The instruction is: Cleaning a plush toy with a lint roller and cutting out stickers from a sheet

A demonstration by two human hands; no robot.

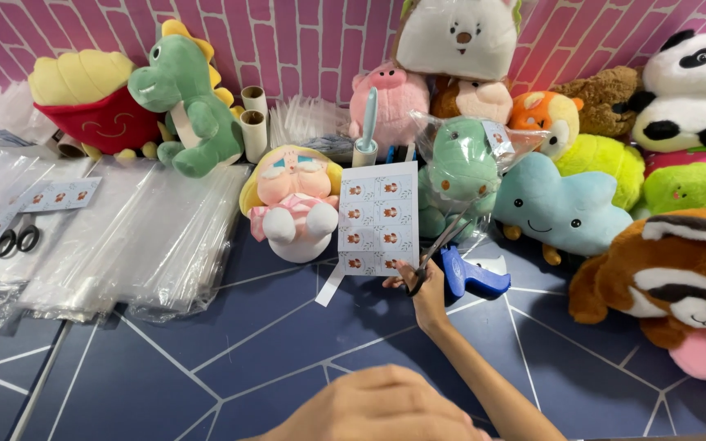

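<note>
1. The right hand (425, 296) reaches forward over the dark blue counter with pale line pattern (271, 343); its fingers are closed through the handles of a pair of metal scissors (439, 249).
2. The scissors point up and to the right, with the blades slightly parted near the right edge of a white rectangular sticker sheet printed with rows of small brown figures (377, 216).
3. The sticker sheet stands upright at the right hand's fingertips, which touch its lower edge; a narrow white strip (330, 284) hangs from its lower left corner.
4. The left hand (377, 404) is at the bottom edge of the view, close to the camera; its back faces up and the fingers appear curled together, but whether they hold anything cannot be told.
5. A blue plastic tagging gun (471, 276) lies on the counter just right of the right hand.
6. A doll with yellow hair and a pink outfit (294, 200) sits just left of the sticker sheet.
7. A green plush in a clear plastic bag (461, 167) stands behind the scissors.
8. A stack of clear plastic bags (124, 237) lies on the left of the counter, with black-handled scissors (16, 241) resting on the far left stack.
9. Plush toys line the pink brick-pattern wall (288, 41), among them a green dinosaur (189, 106), a light blue cloud (561, 204) and a brown raccoon-like animal (672, 278)
</note>
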